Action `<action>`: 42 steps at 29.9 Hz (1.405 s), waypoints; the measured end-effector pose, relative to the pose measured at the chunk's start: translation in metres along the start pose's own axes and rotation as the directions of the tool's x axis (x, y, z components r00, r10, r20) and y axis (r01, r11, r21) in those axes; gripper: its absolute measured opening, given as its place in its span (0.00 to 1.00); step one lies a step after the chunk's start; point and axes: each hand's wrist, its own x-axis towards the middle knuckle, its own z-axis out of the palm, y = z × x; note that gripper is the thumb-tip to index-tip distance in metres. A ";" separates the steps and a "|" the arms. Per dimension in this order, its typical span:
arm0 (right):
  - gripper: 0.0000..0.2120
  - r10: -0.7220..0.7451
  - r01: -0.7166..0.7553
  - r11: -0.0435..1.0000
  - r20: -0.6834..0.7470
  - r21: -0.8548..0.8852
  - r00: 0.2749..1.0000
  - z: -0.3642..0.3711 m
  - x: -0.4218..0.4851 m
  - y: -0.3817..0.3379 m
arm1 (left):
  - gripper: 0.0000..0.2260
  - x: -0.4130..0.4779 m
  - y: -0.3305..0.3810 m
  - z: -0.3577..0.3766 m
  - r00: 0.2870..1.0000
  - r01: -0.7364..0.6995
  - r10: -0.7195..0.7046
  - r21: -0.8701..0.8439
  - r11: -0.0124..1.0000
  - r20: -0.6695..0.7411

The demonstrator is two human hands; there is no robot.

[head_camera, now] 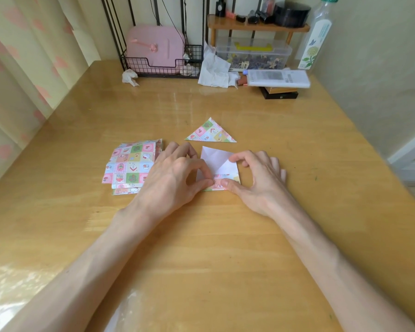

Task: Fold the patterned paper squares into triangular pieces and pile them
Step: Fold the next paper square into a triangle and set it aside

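A paper square (217, 161) lies white side up in the middle of the wooden table (201, 236), its near edge turned up in a narrow patterned strip. My left hand (171, 176) pinches that strip with thumb and forefinger. My right hand (256, 178) presses its thumb on the strip next to it, while a fingertip rests on the white face. A folded patterned triangle (211, 133) lies just beyond the sheet. A stack of unfolded patterned squares (128, 166) sits to the left, partly hidden by my left hand.
At the back stand a wire rack with a pink case (155, 50), crumpled tissues (213, 68), a clear plastic box (253, 55) under a small wooden shelf, a white remote (277, 78) on a dark box and a tall bottle (318, 34). Curtains hang at left, a wall at right.
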 end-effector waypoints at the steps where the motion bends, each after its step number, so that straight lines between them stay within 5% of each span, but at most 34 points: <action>1: 0.23 0.007 -0.007 1.000 0.011 0.017 1.000 -0.002 0.000 0.001 | 0.06 0.000 0.000 0.000 1.000 -0.002 0.002 0.000 1.000 -0.005; 21: 0.20 0.042 -0.051 0.982 0.052 0.181 0.998 -0.012 0.004 0.006 | 0.12 -0.001 0.001 -0.003 0.998 0.058 -0.056 -0.078 0.995 0.023; 25: 0.27 0.003 -0.003 1.000 -0.008 0.021 1.000 -0.002 -0.002 -0.002 | 0.14 0.000 0.000 -0.004 0.997 0.063 -0.059 -0.097 0.993 0.044; 42: 0.38 0.056 -0.059 0.995 -0.039 -0.074 0.998 0.008 -0.002 -0.013 | 0.11 0.001 -0.008 -0.012 0.991 0.046 -0.029 -0.133 0.990 0.128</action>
